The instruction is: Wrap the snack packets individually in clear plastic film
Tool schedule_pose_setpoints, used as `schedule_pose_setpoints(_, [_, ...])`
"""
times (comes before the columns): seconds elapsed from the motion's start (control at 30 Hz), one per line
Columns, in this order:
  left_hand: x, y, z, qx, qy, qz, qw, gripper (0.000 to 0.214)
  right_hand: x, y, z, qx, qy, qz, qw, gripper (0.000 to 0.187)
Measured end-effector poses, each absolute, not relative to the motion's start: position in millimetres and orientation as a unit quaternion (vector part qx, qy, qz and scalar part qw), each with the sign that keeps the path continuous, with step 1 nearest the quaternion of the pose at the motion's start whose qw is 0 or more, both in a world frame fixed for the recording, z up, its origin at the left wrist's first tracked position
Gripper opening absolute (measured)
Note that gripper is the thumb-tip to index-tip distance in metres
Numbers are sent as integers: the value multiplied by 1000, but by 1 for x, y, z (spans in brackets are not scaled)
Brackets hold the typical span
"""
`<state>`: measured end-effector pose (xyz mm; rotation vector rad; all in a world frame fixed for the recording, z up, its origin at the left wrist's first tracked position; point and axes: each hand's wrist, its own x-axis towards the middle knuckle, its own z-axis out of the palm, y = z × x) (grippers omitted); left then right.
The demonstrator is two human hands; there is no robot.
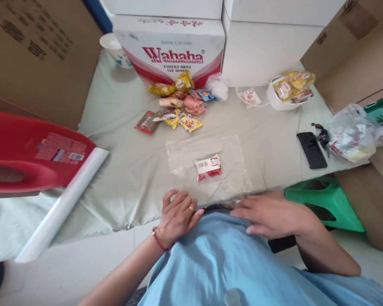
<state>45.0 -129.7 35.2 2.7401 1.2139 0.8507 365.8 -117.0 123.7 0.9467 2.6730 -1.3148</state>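
My left hand (176, 216) rests at the table's near edge against my blue shirt, its fingers loosely curled with nothing visible in them. My right hand (268, 214) lies flat beside it, fingers stretched leftward, fingertips touching the near edge of a clear plastic bag (232, 170). The bag is spread flat on the pale cloth (130, 170), and a small red and white snack packet (207, 167) is on it, just beyond both hands. A pile of several wrapped snacks (175, 106) sits farther back at the centre.
A Wahaha water carton (170, 46) and white boxes stand at the back. A white bowl of snacks (290, 91), a black phone (312, 149), keys and a plastic bag (351, 134) are right. A red stool (22, 153) and plastic roll (62, 204) are left, a green stool (328, 199) right.
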Motion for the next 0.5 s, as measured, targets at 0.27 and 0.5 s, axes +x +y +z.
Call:
schedule_pose_setpoints(0.27, [21,-99,49,720,553,417,46,20,365,-49,93,541,591,-574,-167,32])
schedule_pose_setpoints(0.5, [42,-35,77,793,472,338,186,29,322,-36,31,603,553,-562,-123,45])
